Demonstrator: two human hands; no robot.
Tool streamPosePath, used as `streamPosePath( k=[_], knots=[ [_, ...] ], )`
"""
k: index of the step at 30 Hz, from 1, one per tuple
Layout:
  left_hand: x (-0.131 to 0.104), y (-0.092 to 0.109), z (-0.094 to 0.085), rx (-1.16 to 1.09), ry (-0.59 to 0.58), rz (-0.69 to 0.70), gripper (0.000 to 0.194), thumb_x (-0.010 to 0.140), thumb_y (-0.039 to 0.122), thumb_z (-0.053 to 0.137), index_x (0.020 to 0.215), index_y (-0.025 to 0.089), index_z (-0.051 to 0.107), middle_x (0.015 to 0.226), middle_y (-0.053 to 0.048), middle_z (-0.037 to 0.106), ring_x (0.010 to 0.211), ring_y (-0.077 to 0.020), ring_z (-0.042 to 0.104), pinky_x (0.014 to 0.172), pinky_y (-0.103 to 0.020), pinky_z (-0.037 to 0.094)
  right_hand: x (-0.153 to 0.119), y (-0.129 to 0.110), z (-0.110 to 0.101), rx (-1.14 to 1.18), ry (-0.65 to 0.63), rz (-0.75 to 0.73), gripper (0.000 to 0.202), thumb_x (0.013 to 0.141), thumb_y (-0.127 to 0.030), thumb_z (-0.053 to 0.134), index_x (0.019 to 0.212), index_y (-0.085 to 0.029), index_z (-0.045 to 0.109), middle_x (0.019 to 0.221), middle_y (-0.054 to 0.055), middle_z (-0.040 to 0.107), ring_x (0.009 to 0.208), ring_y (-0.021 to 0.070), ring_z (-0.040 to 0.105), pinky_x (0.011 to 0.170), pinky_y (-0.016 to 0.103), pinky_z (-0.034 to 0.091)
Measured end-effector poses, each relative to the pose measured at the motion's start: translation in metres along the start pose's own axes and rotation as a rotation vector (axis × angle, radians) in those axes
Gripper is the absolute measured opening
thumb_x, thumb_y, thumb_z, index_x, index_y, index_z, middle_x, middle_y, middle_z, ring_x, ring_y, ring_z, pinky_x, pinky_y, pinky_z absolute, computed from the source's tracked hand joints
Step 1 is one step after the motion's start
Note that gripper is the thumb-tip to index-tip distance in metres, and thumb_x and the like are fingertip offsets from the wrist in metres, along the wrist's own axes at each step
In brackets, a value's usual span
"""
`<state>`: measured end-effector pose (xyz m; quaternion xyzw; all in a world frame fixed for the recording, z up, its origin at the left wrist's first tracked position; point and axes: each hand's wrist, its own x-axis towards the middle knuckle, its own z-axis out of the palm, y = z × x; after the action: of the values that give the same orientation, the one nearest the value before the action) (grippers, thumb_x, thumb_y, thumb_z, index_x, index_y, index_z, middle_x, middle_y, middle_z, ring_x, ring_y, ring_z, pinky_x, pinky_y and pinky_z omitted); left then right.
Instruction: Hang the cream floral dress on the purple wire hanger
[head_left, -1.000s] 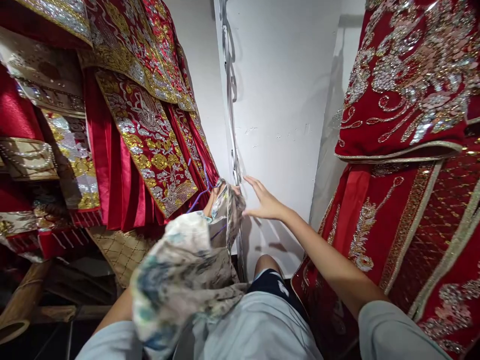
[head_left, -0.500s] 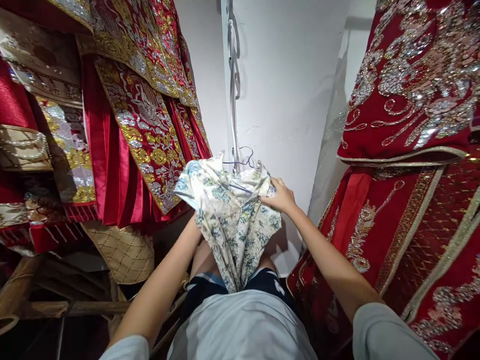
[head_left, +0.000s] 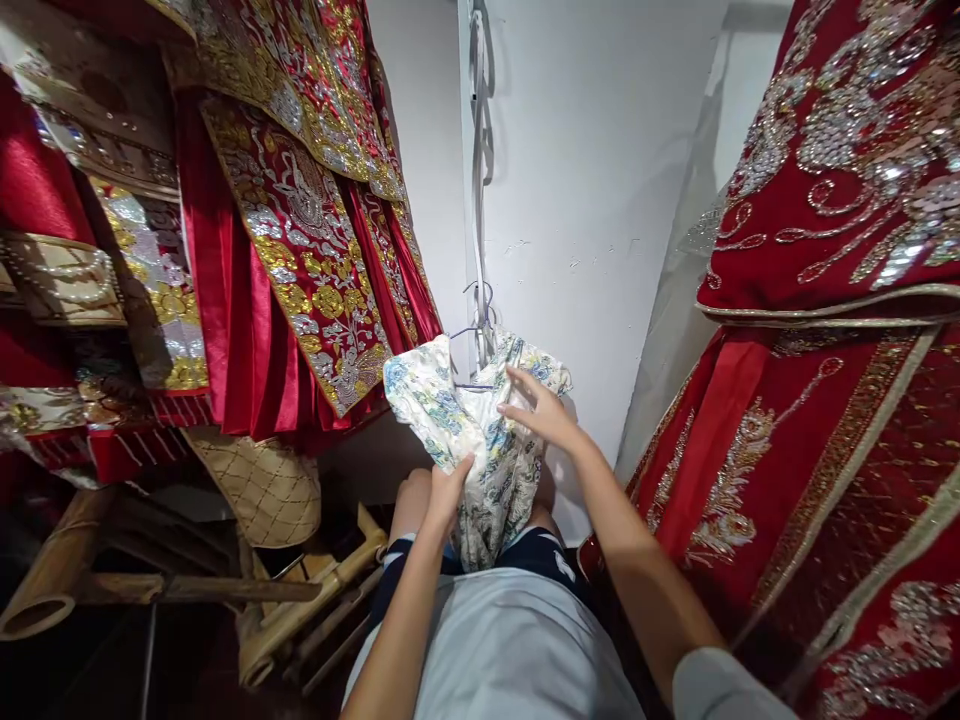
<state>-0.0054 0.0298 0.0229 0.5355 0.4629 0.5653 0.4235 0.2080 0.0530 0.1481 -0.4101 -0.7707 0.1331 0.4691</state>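
A cream short-sleeved floral garment (head_left: pixel 429 395) with blue and yellow flowers is on a thin purple hanger (head_left: pixel 472 387); I cannot tell whether it is a blouse or a dress. My left hand (head_left: pixel 448 490) grips its front edge below the neckline, thumb on top. My right hand (head_left: pixel 547 412) rests at the other side of the neck opening, its fingers apart and touching the cloth. Folds of the lower part hang between my knees. The hanger's hook stands up near a white metal strip (head_left: pixel 478 200) on the wall.
Red embroidered costumes with gold and silver sequins (head_left: pixel 322 290) hang close on the left. On the right is another beaded red costume (head_left: pixel 825 230). A bamboo frame (head_left: pixel 202 588) stands low at the left. A pale wall (head_left: pixel 592 200) lies ahead.
My left hand has come from behind the garment to grip its front edge. My right hand has gone from holding the shoulder to the neckline, fingers spread. The view has shifted slightly left.
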Motion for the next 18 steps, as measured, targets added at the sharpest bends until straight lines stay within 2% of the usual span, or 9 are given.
streamPosePath(
  k=[2,4,5,7,10,13,14,16,18],
  knots=[
    [-0.006,0.002,0.006,-0.019,0.031,0.043,0.064,0.079,0.050,0.063,0.138,0.027,0.052,0.134,-0.008,0.064,0.142,-0.0258,0.042,0.116,-0.038,0.038,-0.023,0.001,0.038,0.272,0.030,0.068,0.065,0.080,-0.053,0.067,0.137,-0.027,0.050,0.144,0.011,0.053,0.130,0.0302,0.051,0.106,0.047,0.042],
    [-0.011,0.007,0.008,-0.037,0.059,0.061,0.063,0.079,0.047,0.065,0.138,0.028,0.053,0.130,-0.008,0.066,0.142,-0.0251,0.042,0.116,-0.036,0.037,-0.045,0.003,0.079,0.414,0.215,0.197,0.046,0.080,-0.054,0.064,0.115,-0.024,0.059,0.119,0.011,0.064,0.105,0.0267,0.062,0.088,0.040,0.051],
    [-0.012,0.009,0.008,-0.046,0.058,0.066,0.063,0.080,0.045,0.064,0.139,0.028,0.052,0.130,-0.009,0.066,0.142,-0.0252,0.042,0.116,-0.037,0.037,-0.054,0.004,0.097,0.429,0.311,0.272,0.038,0.081,-0.056,0.062,0.100,-0.023,0.059,0.099,0.009,0.065,0.087,0.0240,0.063,0.076,0.037,0.051],
    [-0.015,0.014,0.007,-0.054,0.039,0.077,0.064,0.081,0.042,0.064,0.141,0.026,0.050,0.129,-0.009,0.066,0.141,-0.0259,0.045,0.116,-0.038,0.037,-0.066,0.008,0.119,0.405,0.257,0.312,0.035,0.081,-0.056,0.061,0.076,-0.024,0.049,0.069,0.000,0.053,0.062,0.0179,0.051,0.060,0.031,0.043],
    [-0.017,0.017,0.006,-0.054,0.033,0.068,0.060,0.080,0.039,0.066,0.138,0.025,0.053,0.128,-0.010,0.067,0.138,-0.0272,0.048,0.115,-0.040,0.039,-0.068,0.008,0.119,0.341,0.092,0.267,0.043,0.088,-0.054,0.052,0.061,-0.023,0.037,0.055,-0.005,0.036,0.053,0.0136,0.037,0.054,0.028,0.030],
    [-0.018,0.016,0.008,-0.105,0.091,0.047,0.060,0.077,0.037,0.073,0.132,0.019,0.056,0.125,-0.014,0.067,0.133,-0.0311,0.053,0.111,-0.043,0.042,-0.064,0.003,0.103,0.380,0.036,0.264,0.045,0.091,-0.051,0.048,0.058,-0.022,0.037,0.052,-0.005,0.037,0.051,0.0119,0.035,0.053,0.027,0.028],
    [-0.018,0.014,0.010,-0.088,0.158,0.054,0.060,0.076,0.036,0.074,0.130,0.017,0.056,0.125,-0.016,0.066,0.132,-0.0322,0.053,0.111,-0.044,0.042,-0.063,0.001,0.099,0.433,0.031,0.281,0.045,0.089,-0.050,0.049,0.057,-0.022,0.038,0.051,-0.005,0.037,0.050,0.0113,0.035,0.052,0.026,0.027],
    [-0.021,0.010,0.012,0.056,0.372,0.133,0.063,0.074,0.035,0.075,0.129,0.015,0.052,0.131,-0.019,0.059,0.134,-0.0339,0.048,0.113,-0.047,0.037,-0.064,-0.002,0.094,0.567,0.041,0.342,0.043,0.085,-0.051,0.053,0.055,-0.022,0.040,0.048,-0.005,0.038,0.046,0.0101,0.033,0.050,0.026,0.026],
    [-0.025,0.007,0.014,0.274,0.595,0.329,0.065,0.076,0.036,0.074,0.131,0.014,0.046,0.139,-0.022,0.047,0.138,-0.0347,0.039,0.115,-0.051,0.031,-0.067,-0.003,0.093,0.668,0.057,0.425,0.043,0.081,-0.052,0.057,0.054,-0.022,0.044,0.044,-0.006,0.038,0.042,0.0095,0.032,0.047,0.026,0.024]
  ],
)
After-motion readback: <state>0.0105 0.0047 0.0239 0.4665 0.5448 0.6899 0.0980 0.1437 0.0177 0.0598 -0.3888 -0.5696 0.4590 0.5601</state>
